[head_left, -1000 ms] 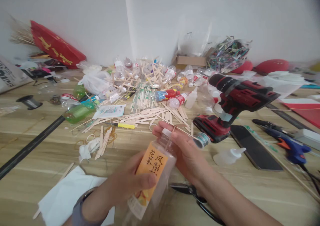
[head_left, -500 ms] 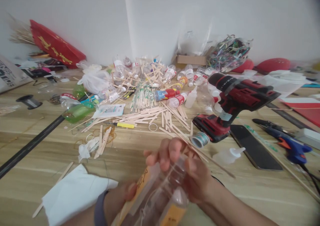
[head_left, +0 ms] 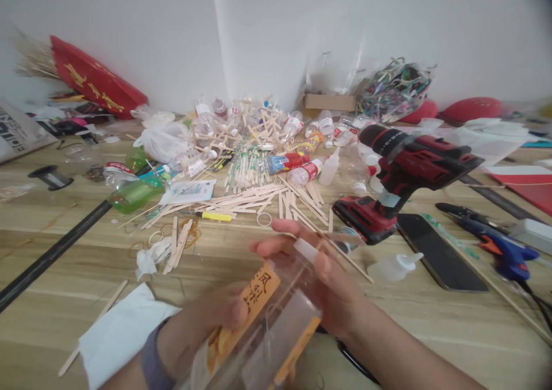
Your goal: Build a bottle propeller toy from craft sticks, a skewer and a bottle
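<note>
In the lower middle of the head view, a clear plastic bottle (head_left: 276, 321) with orange labels is tilted between my hands; it may be two bottles side by side. Dark characters and a fruit picture show on the left label (head_left: 254, 292). Thin string (head_left: 268, 324) runs across the plastic. My left hand (head_left: 219, 309) grips its left side, thumb on the label and the other fingers mostly hidden. My right hand (head_left: 328, 280) is curled around the upper end, fingers over the top. A blurred thin wooden stick (head_left: 338, 238) shows by its fingers; whether they hold it I cannot tell.
A red cordless drill (head_left: 401, 171) stands at right, near a phone (head_left: 440, 252), a small dropper bottle (head_left: 397, 266) and a blue glue gun (head_left: 509, 252). Wooden sticks (head_left: 241, 197) and several plastic bottles litter the middle. White cloth (head_left: 125, 332) lies at left.
The bottle has turned, bringing the left label's characters into clearer view. My right hand's fingers have shifted on its upper end, and the thin stick beside them has swung upward.
</note>
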{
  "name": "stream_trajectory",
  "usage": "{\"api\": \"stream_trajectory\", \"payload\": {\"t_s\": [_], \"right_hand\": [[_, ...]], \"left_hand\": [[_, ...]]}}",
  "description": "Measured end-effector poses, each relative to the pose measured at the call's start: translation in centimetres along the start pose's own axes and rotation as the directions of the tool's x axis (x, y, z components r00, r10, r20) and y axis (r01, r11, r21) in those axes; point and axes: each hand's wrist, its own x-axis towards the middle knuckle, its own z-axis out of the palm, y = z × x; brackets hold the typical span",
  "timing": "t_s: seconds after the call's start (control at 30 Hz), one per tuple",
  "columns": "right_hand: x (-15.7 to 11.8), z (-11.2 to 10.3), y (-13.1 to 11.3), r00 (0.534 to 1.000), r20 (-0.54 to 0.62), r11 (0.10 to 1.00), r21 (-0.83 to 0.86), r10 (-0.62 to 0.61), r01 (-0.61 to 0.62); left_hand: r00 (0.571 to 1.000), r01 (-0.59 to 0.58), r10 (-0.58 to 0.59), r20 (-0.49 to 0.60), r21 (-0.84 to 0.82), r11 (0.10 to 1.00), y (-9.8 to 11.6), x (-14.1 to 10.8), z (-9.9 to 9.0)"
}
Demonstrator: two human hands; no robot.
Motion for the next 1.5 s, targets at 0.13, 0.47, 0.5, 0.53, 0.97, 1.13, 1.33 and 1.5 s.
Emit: {"api": "stream_trajectory", "payload": {"t_s": [0.13,0.47,0.5,0.53,0.97,1.13,1.33,1.5], "right_hand": [[0.4,-0.3,0.6,0.996,-0.081,0.998,0.039,0.043,-0.039],[0.8,-0.7,0.9,0.981,-0.153,0.992,0.064,0.121,-0.112],[0.7,-0.7,0.9,0.983,-0.141,0.992,0.065,0.119,-0.111],[0.7,-0.8,1.0,0.982,-0.153,0.993,0.049,0.113,-0.106],[1.2,-1.3,1.2,0.978,-0.188,0.983,-0.143,0.087,-0.115],[-1.7,-2.2,0.9,0.921,-0.066,0.841,-0.386,0.384,-0.378],[-4.7,-2.8,0.2,0.914,-0.204,0.711,-0.577,0.352,-0.402],[-4.9,-3.8,0.1,0.914,-0.354,0.713,-0.587,0.201,-0.384]], "left_hand": [[0.997,0.027,-0.017,-0.071,0.145,0.989,-0.1,0.2,0.0],[0.996,-0.024,0.039,-0.08,0.18,0.983,-0.1,0.4,-0.2],[0.998,-0.042,0.049,-0.049,0.144,0.989,-0.2,0.4,-0.4],[0.996,-0.063,0.071,-0.048,0.15,0.987,-0.3,0.5,-0.5],[0.948,-0.166,0.211,-0.237,0.196,0.966,-0.1,0.5,-1.1],[0.859,-0.305,0.298,-0.417,0.051,0.951,0.4,0.0,-2.6],[0.893,-0.304,0.262,-0.367,-0.06,0.951,0.5,-0.5,-3.9],[0.885,-0.364,0.277,-0.375,-0.183,0.913,0.3,-0.6,-4.1]]}}
